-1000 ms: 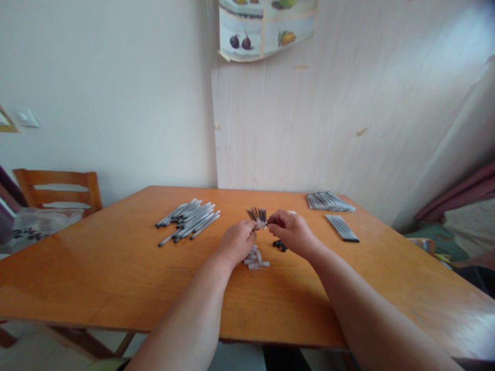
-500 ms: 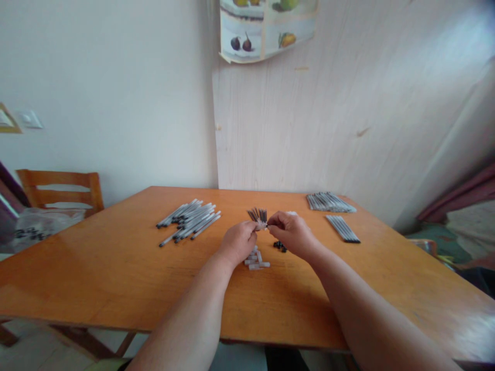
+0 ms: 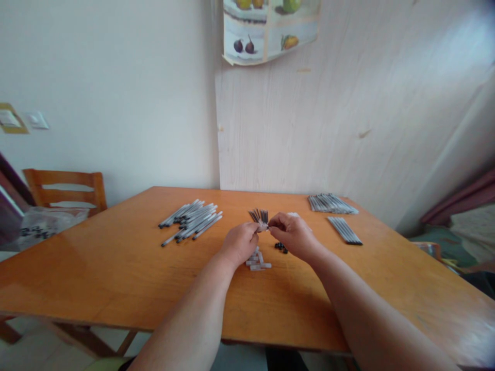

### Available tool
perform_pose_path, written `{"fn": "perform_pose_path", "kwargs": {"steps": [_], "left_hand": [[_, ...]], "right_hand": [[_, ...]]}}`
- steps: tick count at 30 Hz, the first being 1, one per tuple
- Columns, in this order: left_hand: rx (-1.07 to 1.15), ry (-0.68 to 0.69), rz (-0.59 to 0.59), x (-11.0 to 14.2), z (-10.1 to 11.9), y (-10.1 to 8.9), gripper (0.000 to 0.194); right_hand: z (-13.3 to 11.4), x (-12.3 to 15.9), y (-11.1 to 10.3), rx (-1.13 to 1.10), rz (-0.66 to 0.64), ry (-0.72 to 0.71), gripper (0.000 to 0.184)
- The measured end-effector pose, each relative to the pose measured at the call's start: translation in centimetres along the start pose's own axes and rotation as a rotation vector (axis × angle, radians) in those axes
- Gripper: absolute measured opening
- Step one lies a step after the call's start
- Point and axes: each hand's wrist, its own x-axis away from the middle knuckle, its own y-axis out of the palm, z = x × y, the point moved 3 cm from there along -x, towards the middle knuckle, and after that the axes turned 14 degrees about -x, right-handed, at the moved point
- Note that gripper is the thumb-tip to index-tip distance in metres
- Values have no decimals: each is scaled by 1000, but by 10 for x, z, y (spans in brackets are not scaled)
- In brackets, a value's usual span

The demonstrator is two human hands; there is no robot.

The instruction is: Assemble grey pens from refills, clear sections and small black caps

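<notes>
My left hand [image 3: 242, 241] is closed, its thumb and fingertips pinching a small translucent whitish piece [image 3: 263, 226] whose kind I cannot tell. Close against it, my right hand [image 3: 292, 233] pinches a tiny black part, mostly covered by the fingers. The fingertips of both hands nearly meet. Just beyond them lie thin dark pen refills [image 3: 260, 214], spread like a fan, their near ends hidden by the hands. Several frosted pen caps [image 3: 260, 267] lie below my left hand. Small black plugs [image 3: 281, 248] sit in a cluster under my right hand.
A loose heap of grey pens [image 3: 197, 219] with black ends lies left on the wooden table [image 3: 185, 288]. To the right is a neat row of pens [image 3: 344, 230], with a larger bundle of pens [image 3: 332, 203] behind. A wooden chair [image 3: 65, 196] stands at left.
The whole view has shifted slightly, so everything appears a little further right. Both hands keep their pinch at nearly the same spot, with hardly any visible movement.
</notes>
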Motion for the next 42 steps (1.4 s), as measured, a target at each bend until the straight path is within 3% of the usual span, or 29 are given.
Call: {"fn": "perform_pose_path", "kwargs": {"steps": [8,15,33,42], "left_hand": [[-22,-12,-11,0,1,-1,23],[-48,-12,-7,0,1,-1,25],[-63,8,-1,0,0,-1,27],[-78,41,25,1,1,0,27]], "right_hand": [[2,0,2,-1,-15,0,10],[8,-1,2,-150,-29,56,14],[-1,3,0,24,-55,74,12],[4,2,5,113,-78,25,25]]}}
